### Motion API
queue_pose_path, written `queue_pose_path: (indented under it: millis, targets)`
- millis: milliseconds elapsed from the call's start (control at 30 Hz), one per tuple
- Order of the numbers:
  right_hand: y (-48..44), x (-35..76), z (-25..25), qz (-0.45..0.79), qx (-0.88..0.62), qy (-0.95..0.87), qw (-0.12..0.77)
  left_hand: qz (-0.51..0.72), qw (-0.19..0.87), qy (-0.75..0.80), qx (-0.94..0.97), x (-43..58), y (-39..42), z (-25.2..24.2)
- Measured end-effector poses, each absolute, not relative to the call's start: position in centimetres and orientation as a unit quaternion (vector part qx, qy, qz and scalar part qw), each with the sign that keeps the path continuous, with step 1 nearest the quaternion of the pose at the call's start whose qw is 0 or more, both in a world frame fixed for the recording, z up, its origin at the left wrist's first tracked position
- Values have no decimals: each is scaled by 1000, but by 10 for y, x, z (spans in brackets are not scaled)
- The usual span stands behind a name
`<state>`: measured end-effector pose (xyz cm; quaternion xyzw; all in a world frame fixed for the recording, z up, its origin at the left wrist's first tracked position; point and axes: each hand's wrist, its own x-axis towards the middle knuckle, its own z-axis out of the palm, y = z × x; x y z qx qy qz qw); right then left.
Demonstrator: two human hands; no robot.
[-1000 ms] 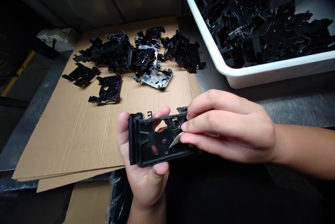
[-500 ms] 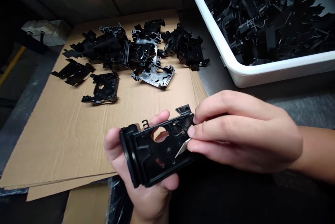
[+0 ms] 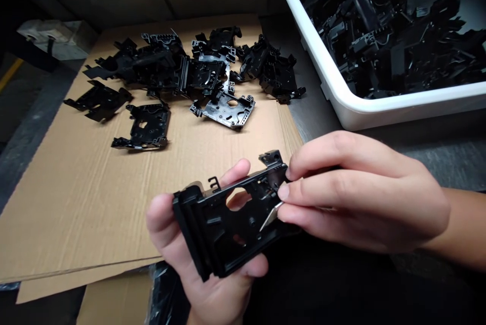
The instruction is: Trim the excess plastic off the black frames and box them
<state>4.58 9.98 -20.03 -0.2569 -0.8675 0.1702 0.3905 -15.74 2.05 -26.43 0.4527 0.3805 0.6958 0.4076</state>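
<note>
My left hand (image 3: pixel 205 269) grips a flat black plastic frame part (image 3: pixel 228 226) from below, fingers curled over its far edge and thumb on the near edge. My right hand (image 3: pixel 360 193) is closed in a pinch on a small metal blade (image 3: pixel 269 217), whose tip rests against the right side of the part. Both hands are low in the middle of the view, in front of the cardboard.
A brown cardboard sheet (image 3: pixel 94 198) lies on the bench with a pile of similar black parts (image 3: pixel 193 72) at its far side. A white tub (image 3: pixel 353 107) at the upper right is full of several more black parts. A grey block (image 3: pixel 53 39) sits at the far left.
The held part has tilted, its left end dropping and its right end rising. Both hands have shifted slightly lower and to the right, with the blade still on the part.
</note>
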Motion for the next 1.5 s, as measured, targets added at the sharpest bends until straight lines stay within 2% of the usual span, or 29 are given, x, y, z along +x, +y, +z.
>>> queue_pose_path:
  millis: [500,633,867,1033,1200,1333,1500]
  targets:
    - [104,43,-205,176,-232,-866,406,690,422,397,434,-153,20,-260]
    - [105,42,-205,180,-224,-867,408,678,456,401,414,-152,18,-258]
    - [104,41,-207,188,-218,-864,413,680,442,410,417,-150,19,-259]
    - [107,40,-212,213,-208,-843,448,690,458,394,398,-150,21,-259]
    - [113,43,-216,293,-239,-800,466,682,526,355,364,-155,23,-261]
    - [115,42,-221,373,-226,-793,425,675,576,311,340,-157,26,-261]
    - [109,37,-224,373,-171,-819,400,688,607,274,288,-155,28,-260]
